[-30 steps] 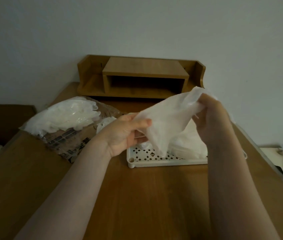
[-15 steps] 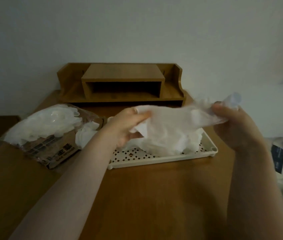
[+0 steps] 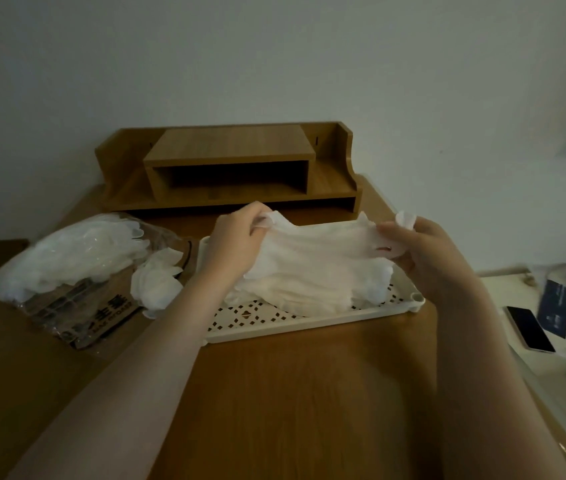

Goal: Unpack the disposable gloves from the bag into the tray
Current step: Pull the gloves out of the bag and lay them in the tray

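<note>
Both hands pinch one glove (image 3: 316,251) taut, left hand (image 3: 236,240) at one end, right hand (image 3: 416,251) at the other, just above the tray (image 3: 309,327) pile. Lower it flat, then release together; the bag (image 3: 77,271) waits beyond the left hand.

One tray (image 3: 312,327), white, perforated, mid-counter (image 3: 292,403). One bag (image 3: 77,271) left of tray, gloves inside too many to count. One loose clump of gloves (image 3: 157,284) between bag and tray. One glove pile (image 3: 309,289) in tray, number indistinct. Two hands: left hand (image 3: 236,244), right hand (image 3: 420,251), above tray. One wooden shelf (image 3: 229,168) behind tray. One phone (image 3: 529,329) right of tray.
</note>
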Available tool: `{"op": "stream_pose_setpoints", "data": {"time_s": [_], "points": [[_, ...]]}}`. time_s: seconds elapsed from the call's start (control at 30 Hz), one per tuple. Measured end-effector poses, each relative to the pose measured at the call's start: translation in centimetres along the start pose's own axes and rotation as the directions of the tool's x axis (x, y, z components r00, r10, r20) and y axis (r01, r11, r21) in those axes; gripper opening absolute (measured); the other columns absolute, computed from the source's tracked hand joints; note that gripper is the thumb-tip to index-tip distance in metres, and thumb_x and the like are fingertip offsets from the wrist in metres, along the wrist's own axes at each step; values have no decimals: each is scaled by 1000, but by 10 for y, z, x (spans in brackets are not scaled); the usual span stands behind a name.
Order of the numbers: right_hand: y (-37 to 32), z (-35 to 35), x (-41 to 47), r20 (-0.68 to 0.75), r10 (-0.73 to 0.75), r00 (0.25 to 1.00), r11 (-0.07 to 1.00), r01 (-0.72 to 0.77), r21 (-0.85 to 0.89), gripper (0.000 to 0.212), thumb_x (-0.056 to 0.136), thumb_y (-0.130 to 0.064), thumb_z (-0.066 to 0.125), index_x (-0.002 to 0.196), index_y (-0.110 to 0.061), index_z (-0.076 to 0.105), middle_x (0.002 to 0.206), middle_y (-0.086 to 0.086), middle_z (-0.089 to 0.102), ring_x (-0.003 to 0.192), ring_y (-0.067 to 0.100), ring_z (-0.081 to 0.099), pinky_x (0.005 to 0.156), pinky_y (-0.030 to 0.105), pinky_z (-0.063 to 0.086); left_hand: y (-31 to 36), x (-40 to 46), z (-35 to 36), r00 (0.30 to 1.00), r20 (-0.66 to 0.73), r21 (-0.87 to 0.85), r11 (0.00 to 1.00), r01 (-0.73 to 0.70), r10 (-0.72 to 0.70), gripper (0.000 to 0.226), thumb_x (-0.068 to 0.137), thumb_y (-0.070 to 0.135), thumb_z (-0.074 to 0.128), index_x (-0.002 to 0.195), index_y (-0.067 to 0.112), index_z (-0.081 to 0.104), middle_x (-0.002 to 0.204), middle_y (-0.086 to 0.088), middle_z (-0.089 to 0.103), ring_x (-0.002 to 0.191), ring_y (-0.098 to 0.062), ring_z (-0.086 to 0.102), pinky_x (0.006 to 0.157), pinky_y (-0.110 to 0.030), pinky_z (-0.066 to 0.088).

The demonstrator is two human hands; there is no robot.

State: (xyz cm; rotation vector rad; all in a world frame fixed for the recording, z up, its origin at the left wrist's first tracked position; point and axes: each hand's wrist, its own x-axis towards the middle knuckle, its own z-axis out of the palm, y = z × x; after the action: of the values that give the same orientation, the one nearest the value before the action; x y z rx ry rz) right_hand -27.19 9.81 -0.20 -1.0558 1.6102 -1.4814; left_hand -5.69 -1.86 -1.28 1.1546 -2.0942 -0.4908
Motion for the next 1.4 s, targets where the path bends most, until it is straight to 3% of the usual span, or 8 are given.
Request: {"op": "stream_pose_setpoints", "data": {"time_s": [0.3,0.5,0.67,0.9,1.0,1.23,1.3,1.4], "points": [[18,35,22,-310,-162,937,756,-83,-649,47,91,-27,61,134,-17,44,131,5,51,114,23,49,94,36,43,-28,10,14,992,92,362,931,51,-90,20,100,27,40,111,14,50,83,0,54,60,-8,45,47,-23,32],[-2,57,39,223,-207,953,261,273,-926,41,88,-49,58,128,-38,53,146,-7,37,142,25,12,113,51,1,-32,10,14,989,100,333,940,74,-113,24,100,30,41,114,12,50,79,4,49,62,-8,44,49,-23,29],[4,65,57,292,-123,948,152,309,-939,5,90,-31,62,88,-35,62,129,-7,53,132,23,27,108,43,14,-33,10,13,990,105,339,939,55,-96,20,100,28,40,108,12,49,72,6,45,59,-6,42,48,-22,27],[4,49,57,421,-14,907,435,385,-814,18,91,-19,56,106,-29,59,114,-8,55,115,19,49,100,34,36,-39,10,13,994,62,361,931,63,-92,20,101,28,37,102,11,47,69,4,43,55,-10,40,49,-26,27],[12,53,58,436,5,900,301,415,-859,17,88,-30,61,104,-34,61,125,-9,55,124,18,41,109,41,22,-38,10,13,994,63,360,931,64,-92,22,101,29,36,105,10,48,72,2,46,57,-12,42,50,-27,29],[7,52,59,-102,-208,973,829,121,-546,38,96,-36,51,100,-2,68,95,18,66,73,27,57,67,35,50,-35,8,7,996,41,437,898,56,-82,24,102,27,33,113,9,46,71,1,46,63,-16,47,52,-29,37],[11,49,65,-217,-129,968,814,-22,-581,36,98,-34,46,110,-5,65,92,17,65,70,23,57,64,35,50,-33,8,8,995,35,458,886,66,-92,25,103,26,33,116,8,44,73,0,48,61,-16,45,49,-28,34],[16,50,64,-264,-122,957,596,-142,-791,51,98,-34,45,141,-9,35,139,15,45,126,32,45,104,43,39,-31,7,10,996,5,454,888,76,-87,33,100,27,42,126,7,40,110,-12,58,88,-26,58,66,-35,49]]}}
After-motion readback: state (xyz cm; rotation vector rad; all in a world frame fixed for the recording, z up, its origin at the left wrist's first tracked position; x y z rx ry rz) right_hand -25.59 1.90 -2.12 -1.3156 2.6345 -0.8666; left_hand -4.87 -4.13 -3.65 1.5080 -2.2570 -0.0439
